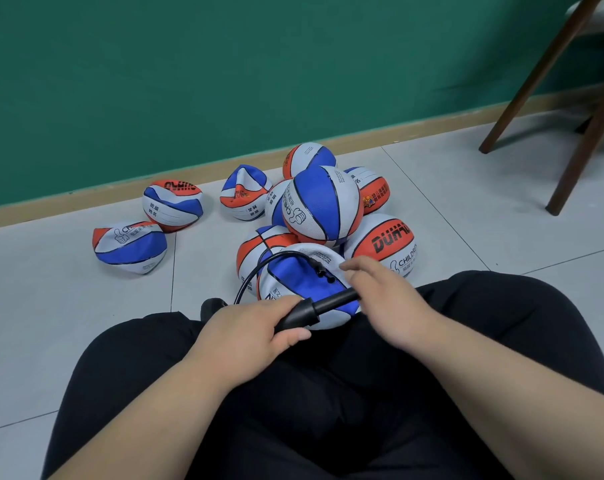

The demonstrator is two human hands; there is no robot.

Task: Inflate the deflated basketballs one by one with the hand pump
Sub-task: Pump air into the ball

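Well, the left grip [255, 327] is clamped on the black plastic hand pump [304, 315] (right grip [380, 299]: cannot tell). The blue-and-white rubber basketball [293, 275] looks soft and floppy, so hold its edge.

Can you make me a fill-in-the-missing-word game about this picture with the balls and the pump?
1. The left hand has its grip on the hand pump, and the pump's colour is ____.
2. The wall behind the pile of basketballs is painted ____.
3. The brown chair legs stand on the ____ side of the picture.

Missing words: black, green, right.
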